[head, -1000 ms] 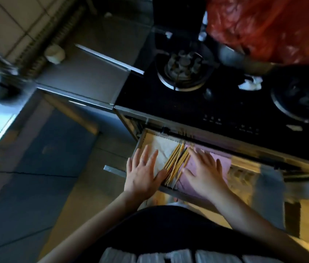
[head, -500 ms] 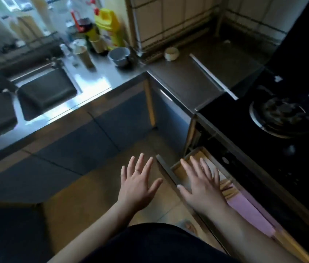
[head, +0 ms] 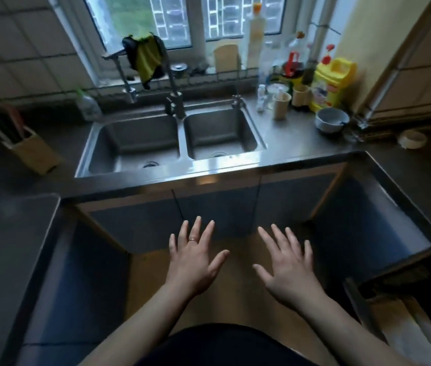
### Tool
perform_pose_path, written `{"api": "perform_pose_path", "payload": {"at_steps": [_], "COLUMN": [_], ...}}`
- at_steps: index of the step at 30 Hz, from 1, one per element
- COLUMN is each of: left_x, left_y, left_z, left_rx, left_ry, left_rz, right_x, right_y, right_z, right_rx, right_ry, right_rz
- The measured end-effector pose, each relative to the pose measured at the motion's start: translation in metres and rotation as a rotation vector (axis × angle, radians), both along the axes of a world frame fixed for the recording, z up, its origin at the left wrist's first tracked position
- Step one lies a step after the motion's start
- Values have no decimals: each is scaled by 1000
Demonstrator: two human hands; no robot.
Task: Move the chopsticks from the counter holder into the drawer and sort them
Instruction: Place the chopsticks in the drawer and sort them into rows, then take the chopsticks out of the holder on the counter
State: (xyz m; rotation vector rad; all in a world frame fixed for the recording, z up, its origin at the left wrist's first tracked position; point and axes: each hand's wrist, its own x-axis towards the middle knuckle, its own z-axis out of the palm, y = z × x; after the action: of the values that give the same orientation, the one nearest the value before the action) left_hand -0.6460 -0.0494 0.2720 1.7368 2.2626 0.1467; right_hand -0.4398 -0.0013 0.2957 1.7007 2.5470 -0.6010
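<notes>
Seemingly Between Loads: Both Hands Empty, Drawer Open at the Edge of View

Both hands hang over the floor in front of the sink cabinet, palms down. The left hand (head: pixel 194 262), with a ring on one finger, has its fingers spread wide and holds nothing; the right hand (head: pixel 289 270) is the same, fingers fanned and empty. Neither touches any surface.

The drawer (head: pixel 383 326) stands pulled out at the near right, below the dark counter edge, and only its left end is in view. No chopsticks can be made out in that part; a pale liner or bare bottom seems to show, but it is dim and blurred, so what the drawer holds cannot be told.

On the far right of the counter (head: pixel 288 143), by the sink (head: pixel 177 138), stand two beige cups (head: pixel 281 104) among bottles and a yellow container (head: pixel 333 83). Either cup could be the holder, though I cannot tell which, nor whether any sticks remain in them; nothing plainly pokes above the rims.

My judgement is that the drawer being open and the hands free suits either a return trip to the holder for more or a task near its end. Sorting cannot be checked, since most of the drawer is cut off by the frame.

A wooden block (head: pixel 28 146) at the far left holds dark handles, likely knives, not chopsticks.
</notes>
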Motion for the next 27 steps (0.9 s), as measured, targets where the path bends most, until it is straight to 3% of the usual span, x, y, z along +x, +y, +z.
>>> {"api": "perform_pose_path", "payload": {"at_steps": [6,16,27], "left_x": [-121,-254,-404], "left_y": [-26,-56,-6], "left_z": [11,14,25], "left_rx": [-18,51,64], "left_ry": [-7,-59,-47], "left_rz": [220,588,875], "right_x": [-143,-314,-515], "right_y": [10,44,132], "right_z": [13,21,21], "right_rx": [25,50,60], "right_ry": [9,39,114], "right_rz": [223,569,784]}}
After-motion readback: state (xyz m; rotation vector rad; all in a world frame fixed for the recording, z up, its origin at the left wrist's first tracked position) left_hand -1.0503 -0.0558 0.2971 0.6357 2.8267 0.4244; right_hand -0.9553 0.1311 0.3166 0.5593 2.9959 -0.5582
